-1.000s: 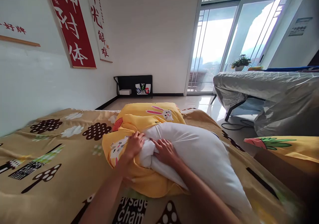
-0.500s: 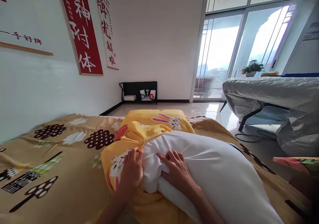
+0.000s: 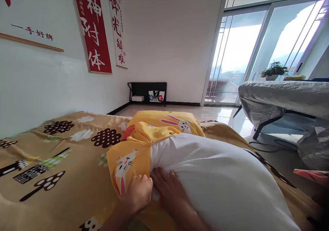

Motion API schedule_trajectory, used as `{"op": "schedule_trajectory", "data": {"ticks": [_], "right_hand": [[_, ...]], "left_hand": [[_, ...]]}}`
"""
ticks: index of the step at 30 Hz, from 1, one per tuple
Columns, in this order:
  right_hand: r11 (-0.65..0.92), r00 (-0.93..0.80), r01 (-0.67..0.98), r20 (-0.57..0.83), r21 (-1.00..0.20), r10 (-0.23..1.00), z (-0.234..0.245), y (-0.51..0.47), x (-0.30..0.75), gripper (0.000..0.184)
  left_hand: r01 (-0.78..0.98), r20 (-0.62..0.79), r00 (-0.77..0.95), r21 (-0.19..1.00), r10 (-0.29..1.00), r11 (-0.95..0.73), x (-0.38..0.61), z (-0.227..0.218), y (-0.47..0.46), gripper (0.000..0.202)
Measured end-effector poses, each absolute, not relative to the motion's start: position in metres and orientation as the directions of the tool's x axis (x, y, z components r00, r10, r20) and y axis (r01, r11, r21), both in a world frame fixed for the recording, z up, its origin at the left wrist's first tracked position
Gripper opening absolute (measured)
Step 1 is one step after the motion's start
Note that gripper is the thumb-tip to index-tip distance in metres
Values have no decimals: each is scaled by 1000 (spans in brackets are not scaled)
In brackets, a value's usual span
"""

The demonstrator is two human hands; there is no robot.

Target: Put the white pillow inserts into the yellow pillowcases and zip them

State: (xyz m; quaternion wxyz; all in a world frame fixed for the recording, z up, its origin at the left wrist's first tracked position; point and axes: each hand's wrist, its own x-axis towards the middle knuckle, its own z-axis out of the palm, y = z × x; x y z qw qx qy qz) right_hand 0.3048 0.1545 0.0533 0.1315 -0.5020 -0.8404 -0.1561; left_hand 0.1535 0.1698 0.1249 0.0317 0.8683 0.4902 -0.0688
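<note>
A white pillow point(image 3: 216, 176) lies on the bed, its far end inside a yellow pillowcase point(image 3: 154, 131) printed with rabbits. My left hand point(image 3: 137, 193) is closed into a fist on the pillowcase's open edge, beside a rabbit face. Touching it on the right, my right hand point(image 3: 168, 188) presses into the pillow's lower edge, fingers curled under the white fabric. Both forearms come in from the bottom of the view.
The bed wears a tan sheet point(image 3: 56, 166) with dark tree and cloud prints. A wall with red and white banners point(image 3: 94, 29) runs along the left. A grey-covered table point(image 3: 282, 97) stands right, cables on the floor beneath, glass doors behind.
Both hands have slid toward me along the pillow's lower edge. My left hand has closed from flat fingers into a fist. The view has tilted up and right.
</note>
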Motion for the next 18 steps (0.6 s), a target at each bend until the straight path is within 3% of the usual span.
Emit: {"op": "schedule_trajectory", "data": {"ticks": [2,4,8,11,13,16,18], "right_hand": [[448,-464,882,440,148,769,50,159,304,41],[441,-440,889,508,127,741,52,160,304,37],[435,-394,898,563,66,727,58,161,306,30],[431,-362,902,549,4,753,66,159,307,36],[417,-324,907,546,-53,773,75,157,310,36],[404,-282,907,542,-118,792,88,153,314,36],[412,-285,901,532,-135,798,92,152,316,37]], "left_hand": [[828,-161,550,-28,820,-560,159,125,168,31],[823,-113,568,47,815,-567,162,127,167,27],[725,43,589,414,807,-550,162,132,166,18],[524,114,598,693,793,-495,168,128,164,21],[390,149,584,810,798,-437,174,119,163,22],[338,213,548,828,809,-448,184,101,163,23],[461,260,564,688,784,-560,188,93,163,21]]}}
